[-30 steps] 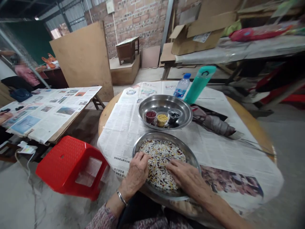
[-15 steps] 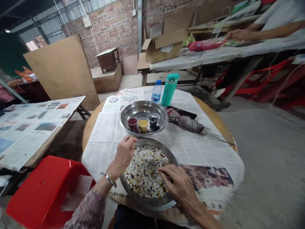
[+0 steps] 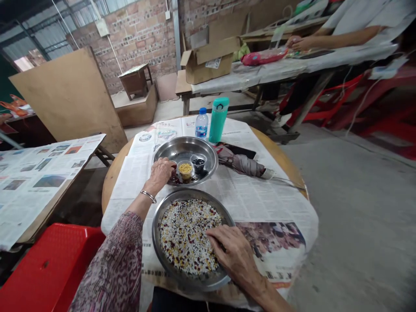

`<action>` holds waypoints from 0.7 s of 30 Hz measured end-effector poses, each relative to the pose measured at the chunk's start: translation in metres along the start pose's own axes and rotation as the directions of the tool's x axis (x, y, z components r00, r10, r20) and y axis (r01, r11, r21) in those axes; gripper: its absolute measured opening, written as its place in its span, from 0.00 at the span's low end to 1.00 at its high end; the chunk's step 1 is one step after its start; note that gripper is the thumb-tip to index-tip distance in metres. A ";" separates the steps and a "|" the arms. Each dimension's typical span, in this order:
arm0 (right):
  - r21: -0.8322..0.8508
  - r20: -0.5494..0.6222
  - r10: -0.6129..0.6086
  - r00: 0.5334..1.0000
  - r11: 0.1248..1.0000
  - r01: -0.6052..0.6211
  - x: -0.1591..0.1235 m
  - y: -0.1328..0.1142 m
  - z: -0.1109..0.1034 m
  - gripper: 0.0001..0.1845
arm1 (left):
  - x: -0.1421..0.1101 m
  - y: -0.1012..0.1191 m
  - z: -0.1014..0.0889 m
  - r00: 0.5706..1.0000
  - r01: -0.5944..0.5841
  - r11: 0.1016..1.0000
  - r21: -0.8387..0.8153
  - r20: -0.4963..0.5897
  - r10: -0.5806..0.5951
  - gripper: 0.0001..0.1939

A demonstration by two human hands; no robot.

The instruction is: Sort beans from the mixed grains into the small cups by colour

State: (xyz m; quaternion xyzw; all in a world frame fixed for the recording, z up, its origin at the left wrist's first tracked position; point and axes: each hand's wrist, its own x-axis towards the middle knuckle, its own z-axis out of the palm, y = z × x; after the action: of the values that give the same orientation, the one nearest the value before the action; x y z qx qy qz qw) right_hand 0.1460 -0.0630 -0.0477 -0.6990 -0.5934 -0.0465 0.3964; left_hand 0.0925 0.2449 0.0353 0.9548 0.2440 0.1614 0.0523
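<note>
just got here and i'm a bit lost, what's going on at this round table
A person is working over two metal basins. Their left hand is at a small reddish cup in the far basin, its fingers partly hiding it. Cups of yellow beans and black beans sit beside it. The right hand is over the near basin, fingertips at the mixed grains.

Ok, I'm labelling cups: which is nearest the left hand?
The leftmost plastic cup in the far steel basin, partly hidden by the left hand; the yellow-filled cup and black-filled cup stand untouched to its right.
</note>
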 end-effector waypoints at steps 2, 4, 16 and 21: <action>0.004 0.002 0.006 1.000 1.000 -0.006 0.000 0.000 0.000 0.10 | 0.001 -0.001 0.002 1.000 -0.004 1.000 -0.007 0.006 0.004 0.09; 0.004 0.001 0.009 1.000 1.000 -0.009 -0.001 0.000 0.001 0.10 | 0.002 -0.002 0.003 1.000 0.003 1.000 -0.016 0.003 -0.003 0.10; 0.006 -0.022 0.024 0.999 1.000 -0.024 0.000 -0.001 0.000 0.09 | -0.056 0.037 -0.025 0.994 0.017 0.988 -0.154 -0.107 -0.033 0.10; 0.011 -0.023 0.027 0.999 1.000 -0.026 -0.002 0.001 0.003 0.09 | -0.155 0.078 -0.024 0.904 -0.179 0.959 -0.218 0.349 0.248 0.15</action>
State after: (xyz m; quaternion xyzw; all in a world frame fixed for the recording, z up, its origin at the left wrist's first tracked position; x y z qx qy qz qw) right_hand 0.1447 -0.0631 -0.0508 -0.7040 -0.5797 -0.0461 0.4077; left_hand -0.0089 0.1017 0.0277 0.9802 0.1076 0.0034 0.1659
